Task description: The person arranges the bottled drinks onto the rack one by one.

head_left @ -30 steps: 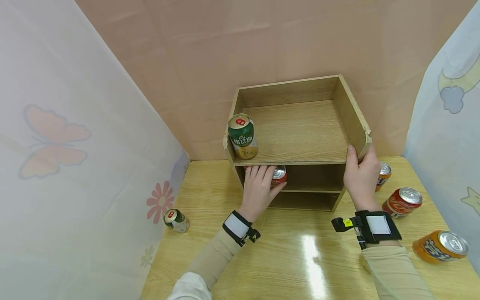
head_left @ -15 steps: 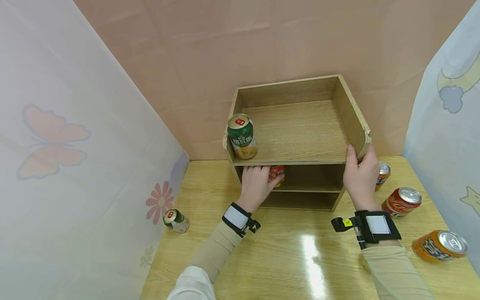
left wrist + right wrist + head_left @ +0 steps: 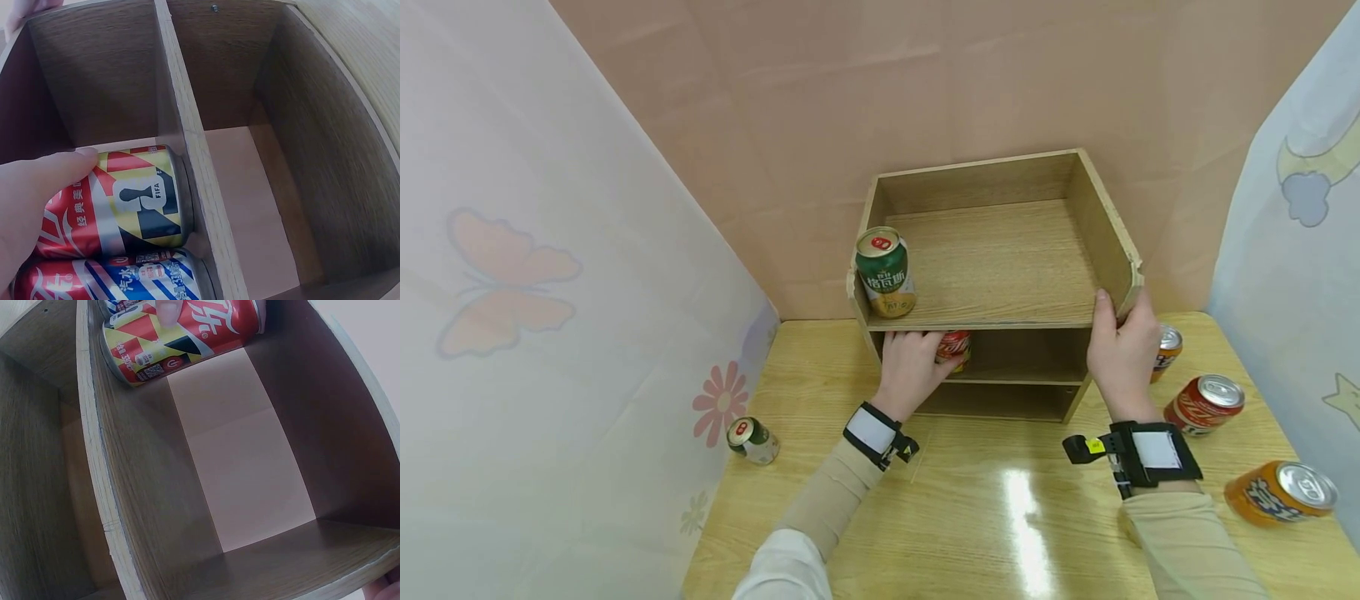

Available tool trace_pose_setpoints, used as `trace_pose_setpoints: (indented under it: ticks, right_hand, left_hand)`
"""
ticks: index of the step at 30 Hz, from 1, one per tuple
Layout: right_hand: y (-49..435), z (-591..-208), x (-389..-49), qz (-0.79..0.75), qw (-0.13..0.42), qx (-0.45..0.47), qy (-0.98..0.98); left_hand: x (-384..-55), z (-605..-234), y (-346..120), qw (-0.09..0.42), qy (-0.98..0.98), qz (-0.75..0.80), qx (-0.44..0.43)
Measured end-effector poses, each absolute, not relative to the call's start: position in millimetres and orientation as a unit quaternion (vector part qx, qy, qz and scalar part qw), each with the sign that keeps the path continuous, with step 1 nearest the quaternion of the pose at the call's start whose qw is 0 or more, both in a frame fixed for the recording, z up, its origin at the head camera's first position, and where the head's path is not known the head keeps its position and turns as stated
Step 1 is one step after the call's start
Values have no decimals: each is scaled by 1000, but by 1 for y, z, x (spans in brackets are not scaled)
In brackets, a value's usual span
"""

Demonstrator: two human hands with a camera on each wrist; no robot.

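My left hand (image 3: 912, 365) reaches into the middle compartment of a wooden shelf unit (image 3: 992, 258). It holds a red soda can (image 3: 140, 200) with a yellow and black pattern, its thumb across the near side; the other fingers are hidden. Touching that can, or nearly so, a red, white and blue soda can (image 3: 137, 278) stands at the compartment's left end. My right hand (image 3: 1123, 354) grips the unit's right side wall at the front corner, thumb inside. On the top level, a green and gold can (image 3: 886, 275) stands upright at the front left.
To the right on the table (image 3: 955, 517) stand an orange can (image 3: 1281, 494), a red can (image 3: 1202, 406) and another orange can (image 3: 1165, 354), partly hidden behind my right hand. A small green and white can (image 3: 752, 442) is at the left. Cloth walls surround the table.
My left hand has shifted slightly left and deeper into the middle compartment with the red soda can, whose top is now hidden under the upper board. My right hand has stayed put.
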State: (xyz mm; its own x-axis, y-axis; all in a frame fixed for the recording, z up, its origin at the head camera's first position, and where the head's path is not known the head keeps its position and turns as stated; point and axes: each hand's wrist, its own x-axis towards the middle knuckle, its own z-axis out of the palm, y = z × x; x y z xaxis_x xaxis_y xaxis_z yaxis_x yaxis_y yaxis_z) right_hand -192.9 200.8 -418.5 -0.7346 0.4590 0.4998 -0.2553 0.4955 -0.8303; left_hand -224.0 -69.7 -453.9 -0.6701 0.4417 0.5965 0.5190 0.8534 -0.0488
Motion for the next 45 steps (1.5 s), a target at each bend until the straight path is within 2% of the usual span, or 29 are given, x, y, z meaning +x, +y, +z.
trace_pose_setpoints:
  ticks: [14, 25, 45]
  right_hand:
    - [199, -417, -191, 504, 355, -69, -785]
    - [199, -418, -192, 498, 356, -73, -788]
    - [198, -415, -192, 496, 366, -72, -784]
  left_hand:
    - [-228, -456, -65, 328, -914, -51, -232]
    - [-226, -458, -68, 310, -921, -55, -230]
    - [-183, -452, -89, 304, -899, -129, -289]
